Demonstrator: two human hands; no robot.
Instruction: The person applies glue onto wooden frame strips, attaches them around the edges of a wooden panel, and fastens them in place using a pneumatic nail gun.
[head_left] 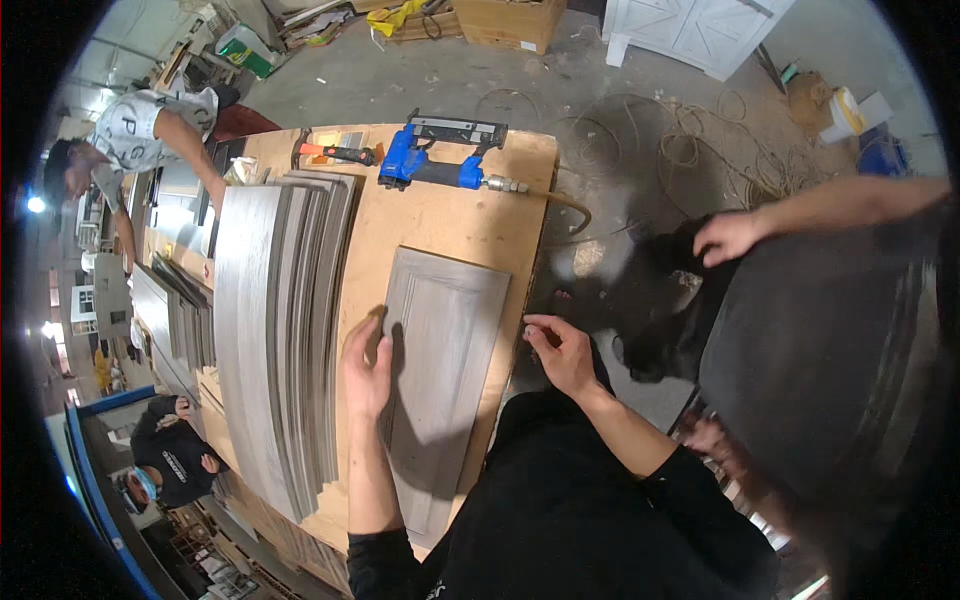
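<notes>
A grey wood-grain cabinet door panel (440, 390) with a raised frame lies flat on the plywood-topped table (480, 225) in front of me. My left hand (368, 370) is beside its left edge, fingers stretched out and thumb apart, holding nothing. Just off the table's right edge, my right hand (562, 355) has its thumb and forefinger brought together; whatever may be between them is too small to make out. Beyond the panel rests a blue nail gun (430, 155) with an air hose (560, 200) attached. An orange-and-black handled hammer (335, 152) lies left of it.
Stacked grey boards (250, 330) stand along the table's left side. One co-worker (165, 130) reaches in at the far left; another person (175, 455) is at the lower left. At right, a co-worker's hand (730, 237) comes near. Coiled hose (690, 140) covers the floor beyond.
</notes>
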